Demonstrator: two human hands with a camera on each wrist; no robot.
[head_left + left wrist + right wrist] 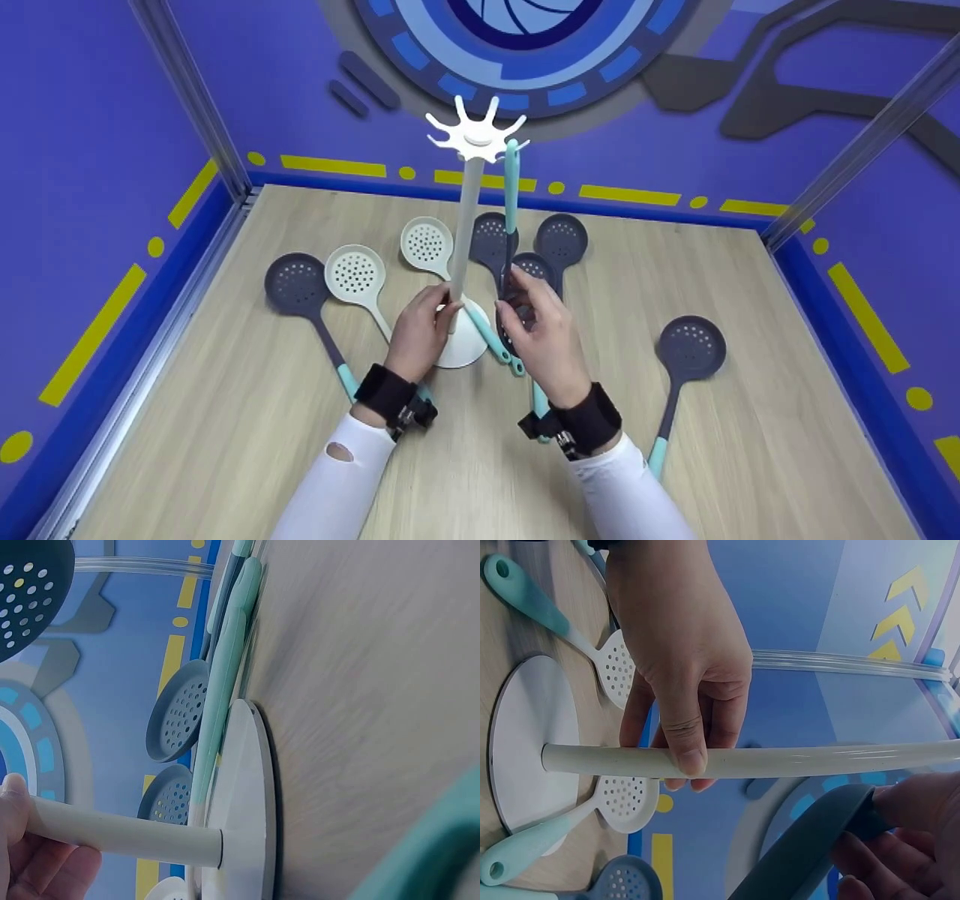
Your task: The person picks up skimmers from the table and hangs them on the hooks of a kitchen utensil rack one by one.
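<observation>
A white utensil stand [466, 217] with a ring of curved hooks [478, 139] stands upright mid-table. My left hand [420, 337] grips its pole low down, thumb and fingers round it in the right wrist view. On the right, my right hand [551, 341] pinches a dark grey skimmer [30, 596] near its perforated head, its mint handle [511, 187] pointing up. The handle's tip overlaps a right-hand hook; whether the hook passes through its hole I cannot tell. In the right wrist view, right-hand fingers [911, 859] hold the skimmer's curved edge.
Dark skimmers [561, 238] lie behind the stand's right side. White skimmers [355, 274] and a dark one [295, 283] lie at left. Another dark skimmer [691, 349] lies alone at right. Some mint handles cross near the round base [459, 358]. Printed panels enclose the table.
</observation>
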